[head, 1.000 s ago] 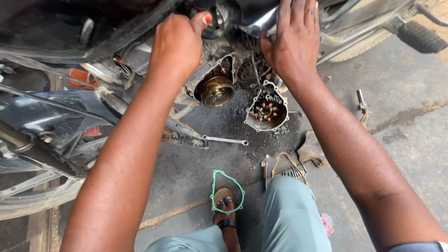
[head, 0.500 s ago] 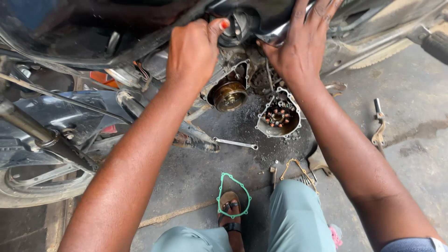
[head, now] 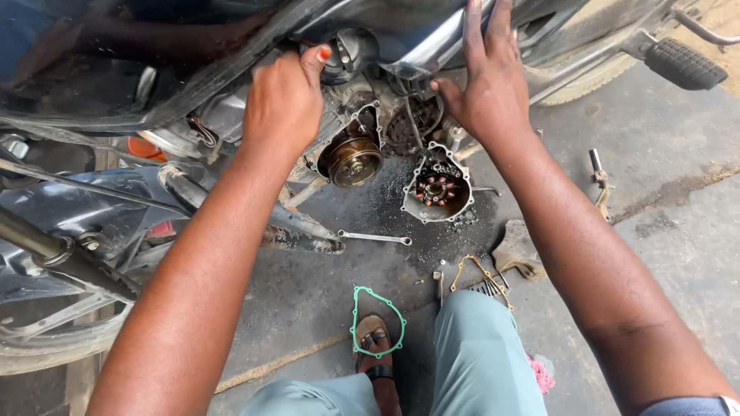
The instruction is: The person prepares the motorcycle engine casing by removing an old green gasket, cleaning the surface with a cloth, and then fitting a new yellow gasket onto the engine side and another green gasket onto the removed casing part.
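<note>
Landmark: brass-coloured rotor (head: pixel 353 159) in the opened engine (head: pixel 385 123) of a motorcycle lying on stained grey concrete floor (head: pixel 678 231). Left hand (head: pixel 284 100) was fisted just up-left of the rotor, on the casing; what it gripped, can't tell. Right hand (head: pixel 487 81) lay flat, fingers spread, up-right of the rotor on a chrome pipe (head: pixel 432 50). Removed cover with copper windings (head: pixel 437 191) sat right of the rotor, spanner (head: pixel 375 237) below it, green gasket (head: pixel 377 320) further below by the sandalled foot (head: pixel 375 354).
</note>
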